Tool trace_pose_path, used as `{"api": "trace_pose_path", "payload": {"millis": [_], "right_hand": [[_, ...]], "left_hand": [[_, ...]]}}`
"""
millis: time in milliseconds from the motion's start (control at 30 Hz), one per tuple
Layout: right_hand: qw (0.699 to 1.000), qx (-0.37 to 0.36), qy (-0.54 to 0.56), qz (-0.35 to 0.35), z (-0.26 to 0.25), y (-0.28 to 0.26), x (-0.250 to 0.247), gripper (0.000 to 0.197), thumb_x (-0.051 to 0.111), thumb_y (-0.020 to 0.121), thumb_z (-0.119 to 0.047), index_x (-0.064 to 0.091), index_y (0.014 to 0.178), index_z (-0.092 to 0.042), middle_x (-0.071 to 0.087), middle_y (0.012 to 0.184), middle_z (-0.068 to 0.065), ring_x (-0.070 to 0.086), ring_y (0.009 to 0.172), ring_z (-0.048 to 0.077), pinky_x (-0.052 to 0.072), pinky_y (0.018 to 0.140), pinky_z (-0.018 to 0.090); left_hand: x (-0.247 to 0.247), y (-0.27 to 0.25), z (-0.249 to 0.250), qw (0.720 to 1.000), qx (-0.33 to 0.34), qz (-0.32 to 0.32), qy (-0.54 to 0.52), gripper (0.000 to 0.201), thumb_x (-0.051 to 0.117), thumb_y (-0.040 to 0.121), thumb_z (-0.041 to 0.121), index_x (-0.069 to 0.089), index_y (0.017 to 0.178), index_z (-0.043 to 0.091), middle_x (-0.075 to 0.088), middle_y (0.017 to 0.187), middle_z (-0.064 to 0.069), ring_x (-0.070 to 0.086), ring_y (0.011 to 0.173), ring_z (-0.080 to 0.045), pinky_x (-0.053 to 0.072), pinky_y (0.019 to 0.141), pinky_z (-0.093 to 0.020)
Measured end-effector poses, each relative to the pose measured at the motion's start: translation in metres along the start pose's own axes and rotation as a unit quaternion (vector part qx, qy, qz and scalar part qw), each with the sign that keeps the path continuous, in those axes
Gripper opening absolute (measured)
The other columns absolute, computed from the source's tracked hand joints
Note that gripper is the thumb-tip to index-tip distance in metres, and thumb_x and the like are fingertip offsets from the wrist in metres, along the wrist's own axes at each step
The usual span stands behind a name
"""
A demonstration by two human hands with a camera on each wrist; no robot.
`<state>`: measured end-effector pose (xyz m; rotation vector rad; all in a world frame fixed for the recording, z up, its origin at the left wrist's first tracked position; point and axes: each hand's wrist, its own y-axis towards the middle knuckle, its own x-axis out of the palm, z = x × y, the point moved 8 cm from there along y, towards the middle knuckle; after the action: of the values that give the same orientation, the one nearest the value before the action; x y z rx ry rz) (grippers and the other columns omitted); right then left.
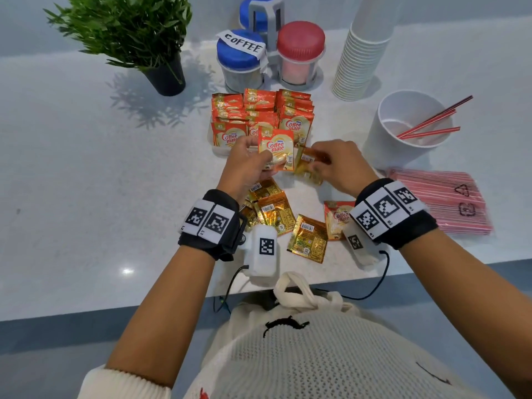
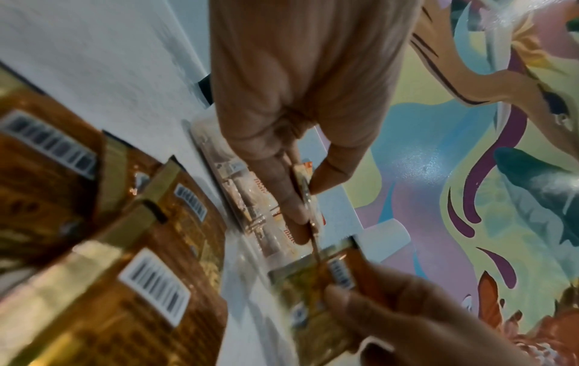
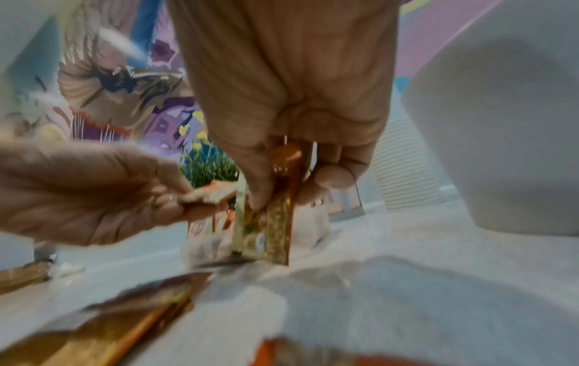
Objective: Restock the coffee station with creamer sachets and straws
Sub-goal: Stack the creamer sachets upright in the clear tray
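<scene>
Both my forearms reach forward over the white counter (image 1: 86,197), wrists banded with black straps carrying square-coded tags. My left hand (image 1: 244,165) is raised a little above the surface, palm turned inward, thumb and fingers closed in a pinch on 1 creamer sachet (image 1: 276,148), held upright with its front toward me; it reads "Coffee mate". In the left wrist view that sachet (image 2: 305,188) shows edge-on, squeezed between my thumb and forefinger. My right hand (image 1: 342,165) sits just beside it, knuckles up, fingers curled round a second sachet (image 1: 309,164) turned back-side out, its barcode showing. The right wrist view shows this one (image 3: 269,222) hanging downward from my thumb and fingertips, its lower edge near the counter.

Just beyond my fingers stands the stocked tray of sachets (image 1: 259,116), rows upright, the same "Coffee mate" print on the front ones. Under and between my wrists lie loose sachets (image 1: 308,237), most barcode-up. A jar with a blue lid (image 1: 240,50) bears a taped label reading "COFFEE". At my right a white cup (image 1: 403,131) holds a few red straws (image 1: 429,122); a wrapped pack of straws (image 1: 443,200) lies flat nearby.
</scene>
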<state>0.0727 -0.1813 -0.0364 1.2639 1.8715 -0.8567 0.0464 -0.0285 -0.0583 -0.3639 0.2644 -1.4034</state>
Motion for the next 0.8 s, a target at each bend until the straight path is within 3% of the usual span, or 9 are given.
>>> {"api": "trace_pose_path", "payload": {"millis": [100,167,300,433,500,567,700,800], "right_hand": [[0.985,-0.052,0.068,0.147,-0.011,-0.004,-0.035,0.026,0.058,0.088,-0.013,0.068,0.111,-0.010,0.070,0.102,0.014,0.062,0.088,0.028,0.047,0.080,0.036],[0.975,-0.095,0.071,0.189,-0.020,-0.007,-0.043,0.028,0.058,0.085,-0.009,0.068,0.111,-0.010,0.069,0.100,0.015,0.063,0.089,0.031,0.048,0.081,0.039],[0.978,-0.150,-0.003,0.147,-0.030,-0.010,-0.024,0.036,0.056,0.078,0.004,0.068,0.111,-0.005,0.063,0.113,0.019,0.062,0.100,0.036,0.047,0.086,0.037],[0.978,-0.168,-0.006,0.121,-0.033,-0.014,-0.011,0.041,0.051,0.079,0.008,0.061,0.118,0.002,0.058,0.126,0.020,0.057,0.113,0.036,0.042,0.096,0.034],[0.982,-0.158,0.007,0.100,-0.031,-0.015,-0.010,0.047,0.046,0.078,0.012,0.058,0.122,0.002,0.054,0.132,0.017,0.053,0.120,0.032,0.036,0.101,0.025],[0.984,-0.138,0.056,0.093,-0.027,-0.016,-0.013,0.050,0.042,0.075,0.009,0.059,0.121,-0.001,0.054,0.133,0.013,0.052,0.122,0.026,0.033,0.102,0.019],[0.957,-0.039,0.251,0.143,-0.006,-0.012,-0.028,0.035,0.048,0.077,0.005,0.067,0.106,0.000,0.063,0.116,0.011,0.061,0.105,0.023,0.050,0.095,0.036],[0.949,0.031,0.261,0.177,0.011,-0.011,-0.036,0.022,0.062,0.081,-0.008,0.065,0.102,-0.007,0.062,0.098,0.001,0.064,0.081,0.024,0.054,0.082,0.039]], "left_hand": [[0.003,0.002,-0.001,1.000,-0.007,-0.005,-0.001,0.017,0.047,0.092,0.001,0.048,0.107,0.010,0.059,0.113,-0.012,0.062,0.095,-0.021,0.055,0.062,-0.016],[0.007,0.003,-0.001,1.000,-0.014,-0.018,-0.007,0.015,0.046,0.093,0.003,0.054,0.104,0.008,0.061,0.111,-0.012,0.064,0.092,-0.019,0.055,0.063,-0.017],[0.020,0.005,0.006,0.995,-0.032,-0.038,-0.081,0.022,0.041,0.094,0.002,0.046,0.076,0.012,0.057,0.092,-0.009,0.061,0.078,-0.016,0.057,0.060,-0.021],[0.024,0.005,0.011,0.993,-0.007,-0.055,-0.101,0.009,0.047,0.096,0.012,0.053,0.089,0.014,0.063,0.089,-0.005,0.064,0.076,-0.015,0.056,0.067,-0.024],[0.024,0.005,0.010,0.995,0.018,-0.067,-0.074,0.007,0.050,0.094,0.007,0.053,0.098,0.013,0.063,0.093,-0.003,0.064,0.080,-0.014,0.056,0.070,-0.023],[0.024,0.004,0.009,0.995,0.036,-0.069,-0.063,0.019,0.051,0.092,0.002,0.050,0.110,0.011,0.063,0.096,-0.003,0.064,0.084,-0.013,0.056,0.072,-0.022],[0.024,0.003,0.012,0.995,0.056,-0.063,-0.045,0.023,0.050,0.092,-0.001,0.050,0.111,0.011,0.065,0.102,-0.005,0.064,0.086,-0.013,0.056,0.073,-0.023],[0.028,0.002,0.015,0.995,0.069,-0.073,-0.024,0.024,0.051,0.092,0.001,0.052,0.115,0.008,0.064,0.111,-0.010,0.065,0.091,-0.017,0.057,0.075,-0.024]]}}
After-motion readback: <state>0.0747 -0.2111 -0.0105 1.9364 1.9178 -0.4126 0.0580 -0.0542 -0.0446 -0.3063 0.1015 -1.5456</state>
